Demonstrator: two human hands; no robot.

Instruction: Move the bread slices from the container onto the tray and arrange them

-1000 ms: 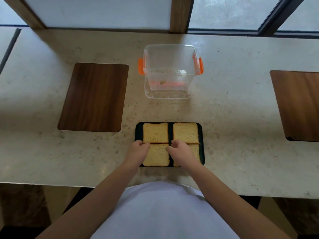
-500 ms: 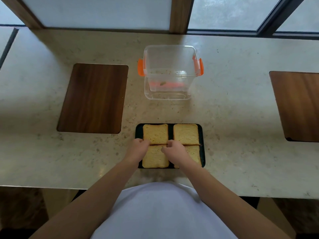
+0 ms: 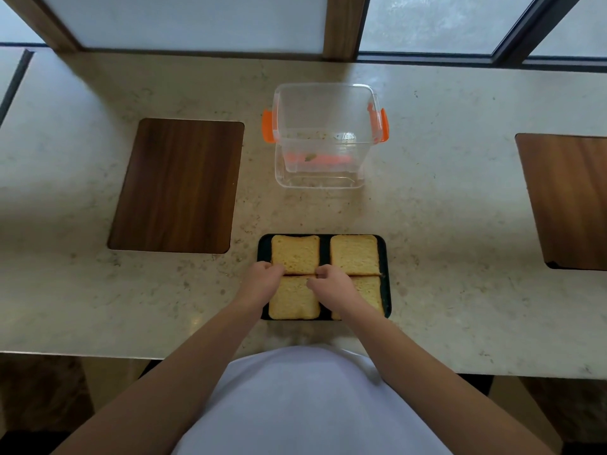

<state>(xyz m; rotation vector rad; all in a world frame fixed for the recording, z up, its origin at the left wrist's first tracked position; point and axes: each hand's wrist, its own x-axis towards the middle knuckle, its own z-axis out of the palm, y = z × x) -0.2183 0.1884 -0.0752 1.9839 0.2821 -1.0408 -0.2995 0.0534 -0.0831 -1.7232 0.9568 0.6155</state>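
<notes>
Pale stone counter (image 3: 460, 208), clear container (image 3: 325, 139), dark tray (image 3: 384, 257), two wooden boards (image 3: 177, 185)

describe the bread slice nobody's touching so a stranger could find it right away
On the pale stone counter, find the dark tray nearest the person, holding four bread slices in a two-by-two grid. The far-right slice is the one: it alone lies fully uncovered, with neither hand on it.

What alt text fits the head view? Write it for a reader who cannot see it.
Two hands, left hand and right hand, adjust four bread slices laid two by two on a dark tray on a pale counter. Beyond the tray stands a clear container with orange clips, holding no slices.
</notes>
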